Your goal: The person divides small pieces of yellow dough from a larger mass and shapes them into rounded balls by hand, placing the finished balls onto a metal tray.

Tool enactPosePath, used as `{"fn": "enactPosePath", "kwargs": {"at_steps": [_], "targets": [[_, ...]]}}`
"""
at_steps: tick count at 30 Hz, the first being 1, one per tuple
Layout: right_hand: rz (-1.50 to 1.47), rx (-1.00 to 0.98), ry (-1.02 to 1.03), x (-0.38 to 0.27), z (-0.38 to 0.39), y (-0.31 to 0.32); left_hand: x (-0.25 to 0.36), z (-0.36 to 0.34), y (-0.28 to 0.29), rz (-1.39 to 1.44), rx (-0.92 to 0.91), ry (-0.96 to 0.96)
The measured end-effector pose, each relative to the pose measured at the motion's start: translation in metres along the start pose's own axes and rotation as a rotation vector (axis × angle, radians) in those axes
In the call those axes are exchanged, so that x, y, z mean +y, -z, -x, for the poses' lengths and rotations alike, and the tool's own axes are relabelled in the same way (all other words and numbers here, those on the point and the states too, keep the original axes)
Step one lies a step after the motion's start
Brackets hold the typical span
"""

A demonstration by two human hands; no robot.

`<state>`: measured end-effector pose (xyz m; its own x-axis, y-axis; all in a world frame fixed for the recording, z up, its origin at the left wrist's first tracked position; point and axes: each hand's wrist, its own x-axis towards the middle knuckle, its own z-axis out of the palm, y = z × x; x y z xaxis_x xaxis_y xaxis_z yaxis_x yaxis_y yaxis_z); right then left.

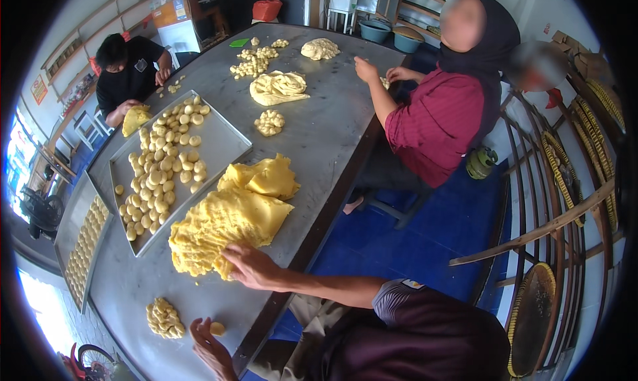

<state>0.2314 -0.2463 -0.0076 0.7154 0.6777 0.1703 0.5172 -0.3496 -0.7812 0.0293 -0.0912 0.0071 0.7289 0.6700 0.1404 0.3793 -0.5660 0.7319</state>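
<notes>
A big mound of yellow dough [232,215] lies on the metal table, its near edge crumbly. My right hand [251,268] is at that edge, its fingers closed on the dough; the fingertips are partly hidden. Closer to me, my left hand [211,344] is held low over the table with its fingers apart. A small round yellow ball [217,328] sits right beside those fingers, and I see no grip on it. Just past my left hand is a cluster of pale dough pieces [165,318].
Beyond the mound, a metal tray [229,138] carries many dough balls; another tray [83,301] at left holds rows of them. Pale dough [279,88] and more clusters lie farther off. A person in a maroon top [438,118] and one in black [129,72] work at the table.
</notes>
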Motion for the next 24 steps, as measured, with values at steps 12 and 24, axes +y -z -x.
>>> {"fn": "enactPosePath", "kwargs": {"at_steps": [12,24], "targets": [[0.004,0.071,0.142,0.008,0.006,0.001,-0.039,-0.017,-0.006,-0.484,-0.052,-0.299],[0.458,0.021,0.356,0.012,-0.011,-0.034,-0.105,-0.075,0.056,-0.668,0.300,-0.085]]}}
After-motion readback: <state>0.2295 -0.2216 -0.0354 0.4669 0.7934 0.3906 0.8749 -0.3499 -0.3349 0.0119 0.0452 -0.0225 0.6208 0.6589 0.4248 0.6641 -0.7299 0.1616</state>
